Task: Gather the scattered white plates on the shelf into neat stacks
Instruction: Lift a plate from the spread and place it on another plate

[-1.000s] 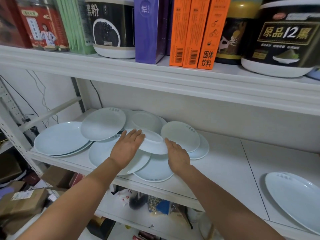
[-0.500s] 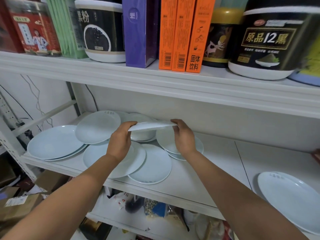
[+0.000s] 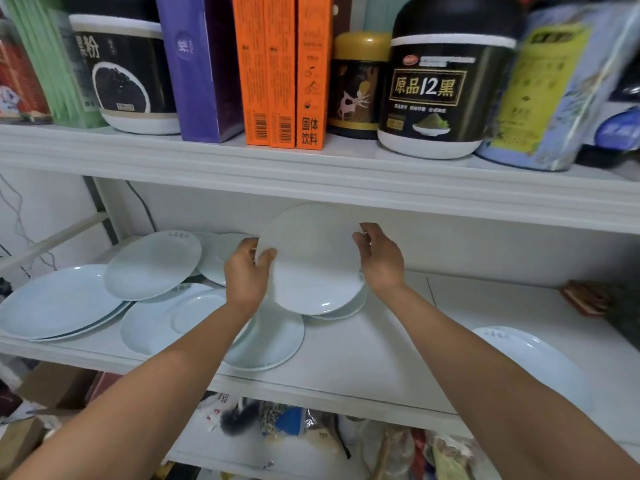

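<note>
Gathering step: left hand [image 3: 247, 275] and right hand [image 3: 379, 258] clamp the tilted plate [image 3: 311, 261] at nine and three o'clock; next, likely levelling it onto the plate beneath [image 3: 346, 309].

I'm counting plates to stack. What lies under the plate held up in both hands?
Below the held plate, a second plate shows only its rim on the shelf; a front plate reaches under its edge. Whether more lie there is hidden.

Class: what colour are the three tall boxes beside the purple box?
The three tall cardboard boxes are orange; head view shows it.
</note>
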